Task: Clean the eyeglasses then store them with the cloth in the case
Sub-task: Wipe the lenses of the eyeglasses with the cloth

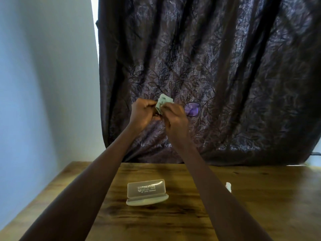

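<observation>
Both my hands are raised in front of the dark curtain, well above the table. My left hand [144,113] grips the left part of the eyeglasses, which it hides. My right hand [174,116] pinches a pale green cloth [163,102] against the glasses between the hands. One purple-tinted lens of the eyeglasses [192,109] sticks out to the right of my right hand. The translucent case [146,192] stands open on the wooden table [260,197] below, its lid upright with white print on it.
A dark patterned curtain [225,66] hangs behind the table, with a pale wall [43,84] to the left. A small white object [228,186] lies on the table beside my right forearm.
</observation>
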